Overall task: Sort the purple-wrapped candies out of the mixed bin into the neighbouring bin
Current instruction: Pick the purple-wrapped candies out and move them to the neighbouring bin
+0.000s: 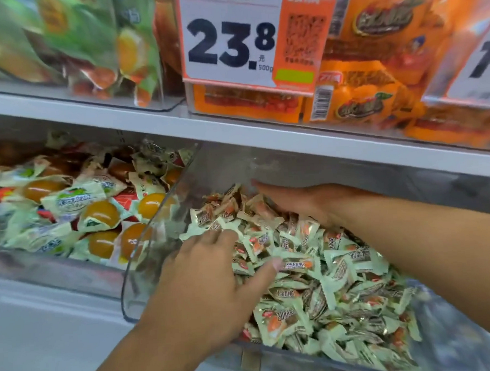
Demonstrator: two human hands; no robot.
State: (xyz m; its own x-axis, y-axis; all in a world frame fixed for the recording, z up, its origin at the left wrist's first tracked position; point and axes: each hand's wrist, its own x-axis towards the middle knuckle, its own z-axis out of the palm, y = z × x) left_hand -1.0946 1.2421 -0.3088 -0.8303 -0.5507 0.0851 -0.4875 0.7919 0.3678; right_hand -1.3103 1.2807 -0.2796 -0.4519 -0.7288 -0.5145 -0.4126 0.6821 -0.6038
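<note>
A clear plastic bin [135, 292] on the lower shelf holds a heap of small pale-green wrapped candies [338, 280] with red and brown print. No purple wrapper shows in it. My left hand [210, 290] lies on the front of the heap, fingers spread and straight, touching the wrappers. My right hand [305, 201] reaches into the back of the same bin, palm down on the candies, its fingertips partly hidden among them. The neighbouring bin [59, 271] to the left holds larger green-white packets with orange jelly domes [99, 214].
A white shelf board [235, 134] runs just above the bins, leaving a low gap. On the upper shelf stand green snack bags [86, 46], orange packs [374, 62] and a price sign [237, 39] reading 23.8. A grey ledge [46, 340] runs in front.
</note>
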